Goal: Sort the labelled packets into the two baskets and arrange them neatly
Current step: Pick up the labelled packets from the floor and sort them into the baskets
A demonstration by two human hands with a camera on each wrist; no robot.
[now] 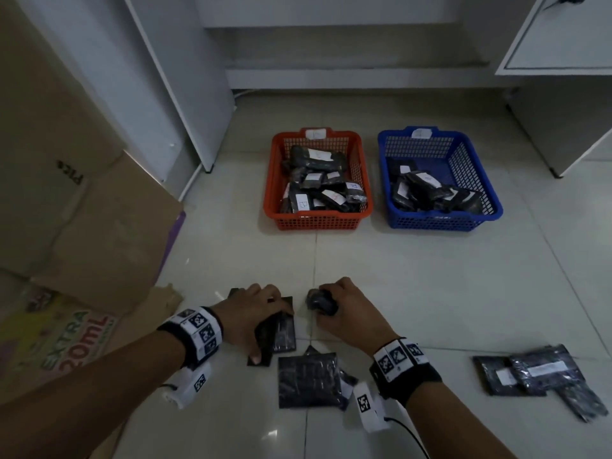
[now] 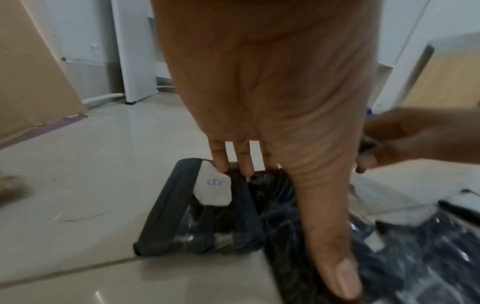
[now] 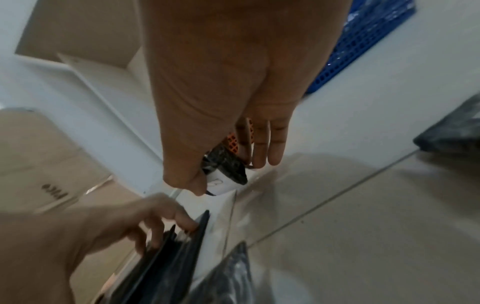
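Far across the tiled floor (image 1: 414,279), an orange basket (image 1: 275,193) on the left is seen heaped with dark labelled packets, and a blue basket (image 1: 490,200) just right of it is partly filled with more. Near the viewer, a flat packet (image 1: 281,332) is gripped by the left hand (image 1: 255,313), fingers curled over its far edge and thumb on its near edge. A bunched packet (image 1: 319,301) is pinched by the right hand (image 1: 347,309) between thumb and fingers
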